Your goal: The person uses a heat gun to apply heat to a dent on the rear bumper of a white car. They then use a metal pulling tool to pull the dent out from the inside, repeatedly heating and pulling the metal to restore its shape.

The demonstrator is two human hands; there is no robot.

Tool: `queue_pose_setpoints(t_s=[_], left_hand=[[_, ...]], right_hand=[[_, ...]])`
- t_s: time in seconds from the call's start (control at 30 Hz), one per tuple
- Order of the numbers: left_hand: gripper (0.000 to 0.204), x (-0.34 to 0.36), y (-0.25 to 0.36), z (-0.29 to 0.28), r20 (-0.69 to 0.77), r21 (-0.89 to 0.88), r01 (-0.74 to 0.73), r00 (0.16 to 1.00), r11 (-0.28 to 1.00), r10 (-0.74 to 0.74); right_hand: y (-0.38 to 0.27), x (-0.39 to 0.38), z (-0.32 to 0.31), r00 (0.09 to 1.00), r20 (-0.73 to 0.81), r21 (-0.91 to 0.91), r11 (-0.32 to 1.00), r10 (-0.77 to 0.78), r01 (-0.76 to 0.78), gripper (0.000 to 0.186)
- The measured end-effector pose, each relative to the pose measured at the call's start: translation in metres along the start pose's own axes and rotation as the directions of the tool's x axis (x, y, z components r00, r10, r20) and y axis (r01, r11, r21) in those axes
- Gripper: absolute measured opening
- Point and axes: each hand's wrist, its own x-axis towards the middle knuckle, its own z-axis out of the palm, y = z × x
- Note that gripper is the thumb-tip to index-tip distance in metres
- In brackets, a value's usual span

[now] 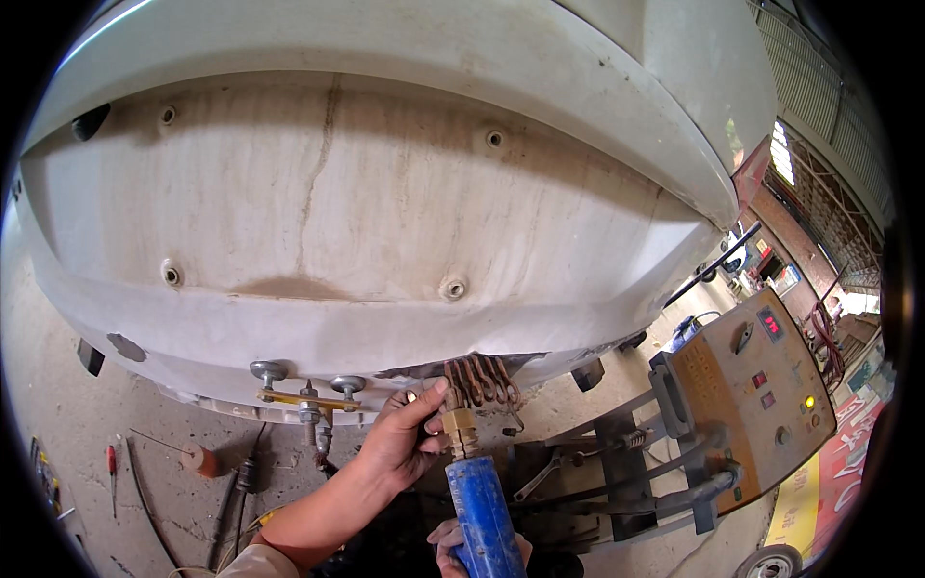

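A blue-bodied welding gun (480, 511) with a brass nut (459, 429) at its front is in my hands. From its tip, a row of bent copper-coloured prongs (482, 382) reaches the lower edge of a dirty white vehicle panel (385, 212), where a dark patch shows. My left hand (405, 433) is closed at the front of the gun, thumb and fingers against the piece by the brass nut. Lower down, my right hand (455, 547) wraps the blue body, mostly hidden behind it. Left of them, a brass bar clamp (308, 399) with two round metal feet sits on the panel.
At the right stands a machine (752, 385) with a brown control panel, lit display and cables. A spanner (538, 477) lies on its frame. On the floor at left are a red-handled screwdriver (113, 472), a reddish-brown pot (199, 460) and dark cables (246, 482).
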Motion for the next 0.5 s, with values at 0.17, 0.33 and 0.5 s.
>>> queue_pose_setpoints(t_s=[0.17,0.33,0.5], left_hand=[[0.012,-0.001,0.001,0.0,-0.016,0.007,-0.004,1.0,1.0,0.004],[0.017,-0.007,0.001,0.006,-0.062,0.053,0.056,0.997,0.997,-0.053],[0.027,-0.008,-0.031,-0.045,-0.082,0.058,0.2,0.977,0.978,-0.195]], right_hand=[[-0.003,0.0,0.043,0.993,-0.072,0.376,0.925,0.094,-0.06,0.058],[-0.004,-0.004,0.048,0.989,-0.08,0.461,0.884,0.128,-0.077,0.06],[0.009,-0.005,0.027,0.935,0.336,0.463,0.845,0.111,-0.266,0.056]])
